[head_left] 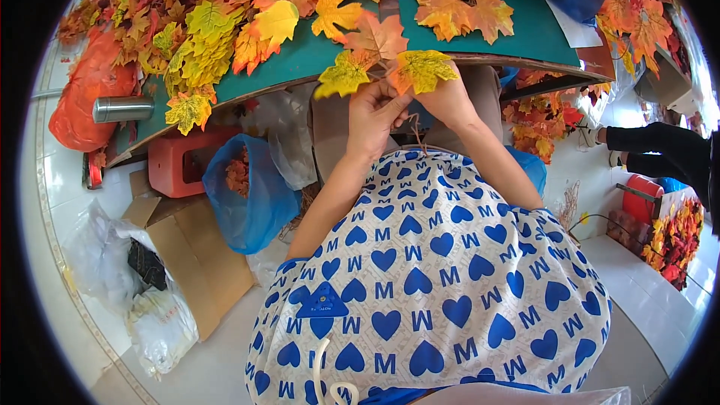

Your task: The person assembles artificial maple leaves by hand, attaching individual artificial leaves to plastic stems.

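Observation:
My left hand (373, 118) and my right hand (444, 99) meet just below the front edge of a green table (315, 56). Both pinch a small sprig of artificial maple leaves: a yellow-green leaf (343, 75) sticks out left, another yellow leaf (424, 70) sits above my right hand, and an orange leaf (379, 36) stands behind. A thin brown stem (415, 131) hangs down between the hands. Heaps of orange, red and yellow leaves (225, 7) cover the table.
A metal flask (122, 109) lies at the table's left edge by an orange bag (86, 90). Below stand a red stool (180, 161), a blue bag (251, 195), a cardboard box (199, 255) and white bags (97, 255). Another person's dark sleeve (660, 146) is at right.

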The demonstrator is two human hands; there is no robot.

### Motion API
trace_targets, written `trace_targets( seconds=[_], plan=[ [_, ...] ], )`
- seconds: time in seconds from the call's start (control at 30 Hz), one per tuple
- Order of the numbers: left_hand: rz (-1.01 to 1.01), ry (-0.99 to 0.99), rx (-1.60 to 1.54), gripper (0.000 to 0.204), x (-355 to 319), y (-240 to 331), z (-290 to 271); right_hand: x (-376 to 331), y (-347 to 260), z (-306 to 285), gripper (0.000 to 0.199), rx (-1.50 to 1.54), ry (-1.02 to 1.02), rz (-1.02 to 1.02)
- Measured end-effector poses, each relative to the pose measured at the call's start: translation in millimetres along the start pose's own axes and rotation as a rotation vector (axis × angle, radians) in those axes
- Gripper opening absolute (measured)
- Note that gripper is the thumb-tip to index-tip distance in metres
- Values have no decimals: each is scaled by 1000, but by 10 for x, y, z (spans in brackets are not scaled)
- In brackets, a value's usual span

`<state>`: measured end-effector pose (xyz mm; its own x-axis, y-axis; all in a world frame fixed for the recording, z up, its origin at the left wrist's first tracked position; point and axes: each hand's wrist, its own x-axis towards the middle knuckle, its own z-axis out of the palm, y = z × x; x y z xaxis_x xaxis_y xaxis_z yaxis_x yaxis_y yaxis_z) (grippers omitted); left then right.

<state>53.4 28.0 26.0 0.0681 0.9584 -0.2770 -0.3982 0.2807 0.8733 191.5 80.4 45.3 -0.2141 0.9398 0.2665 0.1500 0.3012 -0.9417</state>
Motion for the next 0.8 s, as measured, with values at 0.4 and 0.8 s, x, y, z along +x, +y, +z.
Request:
trace_targets(
  seconds=[0.4,0.8],
  plan=[
    [-88,-205,-179,19,-36,256,-149,66,19,38,15,201,23,-5],
    [-40,14,-351,23,66,267,-41,150,-158,16,17,568,297,251]
  ],
)
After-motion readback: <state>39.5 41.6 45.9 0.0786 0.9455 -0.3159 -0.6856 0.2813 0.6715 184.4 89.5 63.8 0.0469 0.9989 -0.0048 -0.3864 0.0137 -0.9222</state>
